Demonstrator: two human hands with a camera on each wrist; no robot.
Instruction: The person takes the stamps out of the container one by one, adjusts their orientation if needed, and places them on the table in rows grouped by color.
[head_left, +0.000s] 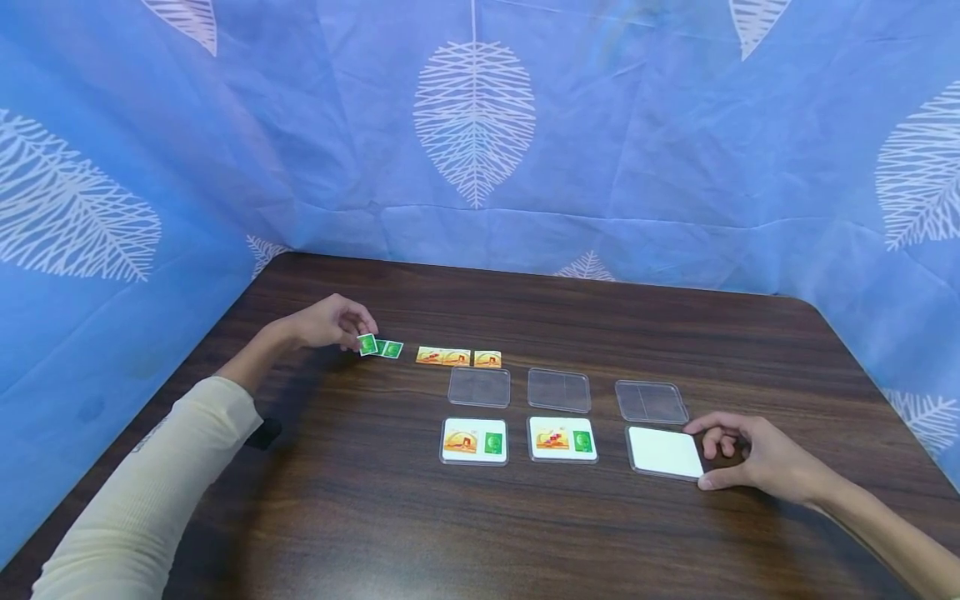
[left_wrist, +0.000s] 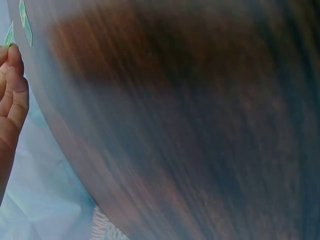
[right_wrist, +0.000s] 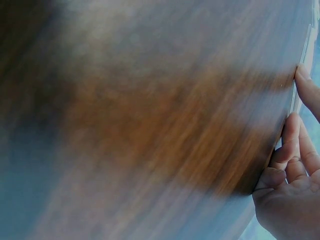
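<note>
i see blue cloth past the round-cornered surface, roomy in front; left hand pinches a stamp, right hand a case.

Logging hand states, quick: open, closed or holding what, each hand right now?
Left hand: pinching a small green rectangular white-bordered stamp-like piece.
Right hand: holding a clear rectangular plastic case with a blank white insert by its right edge.
</note>
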